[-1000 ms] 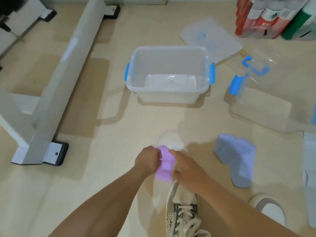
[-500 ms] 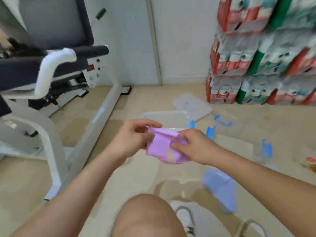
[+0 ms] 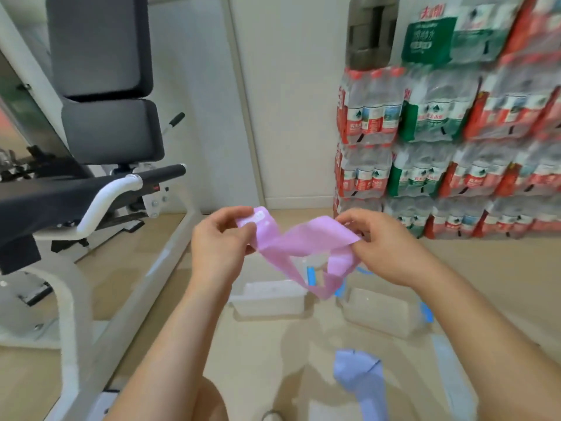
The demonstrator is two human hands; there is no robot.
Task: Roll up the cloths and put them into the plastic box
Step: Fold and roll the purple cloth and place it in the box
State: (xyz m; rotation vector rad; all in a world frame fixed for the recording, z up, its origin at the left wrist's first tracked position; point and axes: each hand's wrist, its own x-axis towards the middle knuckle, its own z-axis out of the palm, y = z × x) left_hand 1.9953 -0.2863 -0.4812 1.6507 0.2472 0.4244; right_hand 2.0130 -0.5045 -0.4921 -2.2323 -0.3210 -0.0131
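bright, even light — blurred edges

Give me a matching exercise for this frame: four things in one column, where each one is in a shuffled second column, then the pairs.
Things:
1. pink cloth
2. blue cloth
3. plastic box
4. packs of bottled water

Places:
A. stacked against the wall on the right
B. held up in the air, pinched by the left hand and the right hand
C. lying on the floor, low in the view
D. standing on the floor beyond the hands

Pairs: 1-B, 2-C, 3-D, 4-A
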